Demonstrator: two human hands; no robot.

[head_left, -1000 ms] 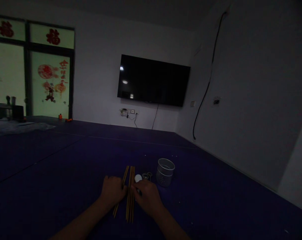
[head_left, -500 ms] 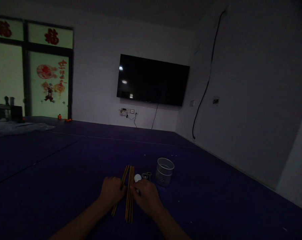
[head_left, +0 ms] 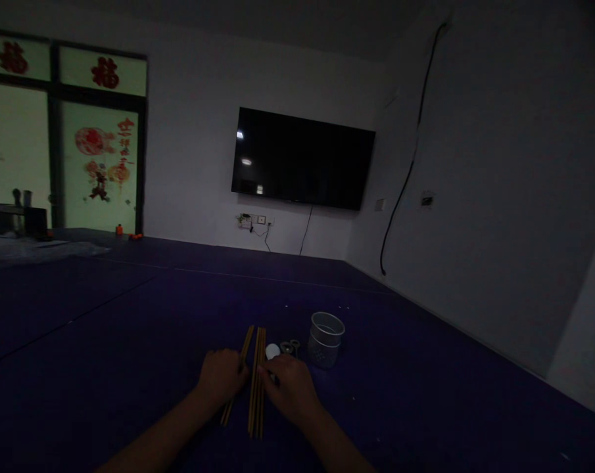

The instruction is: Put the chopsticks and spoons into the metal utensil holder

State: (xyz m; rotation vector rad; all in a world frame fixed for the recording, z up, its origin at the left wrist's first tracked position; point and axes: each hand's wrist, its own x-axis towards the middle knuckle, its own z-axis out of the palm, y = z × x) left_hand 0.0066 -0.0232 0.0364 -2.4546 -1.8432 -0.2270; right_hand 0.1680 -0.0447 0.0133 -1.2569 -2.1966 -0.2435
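My left hand is closed round a few thin wooden chopsticks, which slant across the purple surface. Beside them lies a row of several more chopsticks, side by side, with a narrow gap between the two groups. Thumb and fingers of my right hand pinch at the right edge of that row. Just beyond the right hand are a white round object, partly covered by it, and scissors with grey ring handles. A perforated metal utensil holder stands upright to the right.
The purple surface reaches to the walls. Clear plastic sheeting and small orange objects lie at the far left. On the back wall hangs a dark television; a black cable runs down the right wall.
The gap at the top between the left hand's chopsticks and the row looks slightly wider. Both hands stay in nearly the same place; the view has shifted a little.
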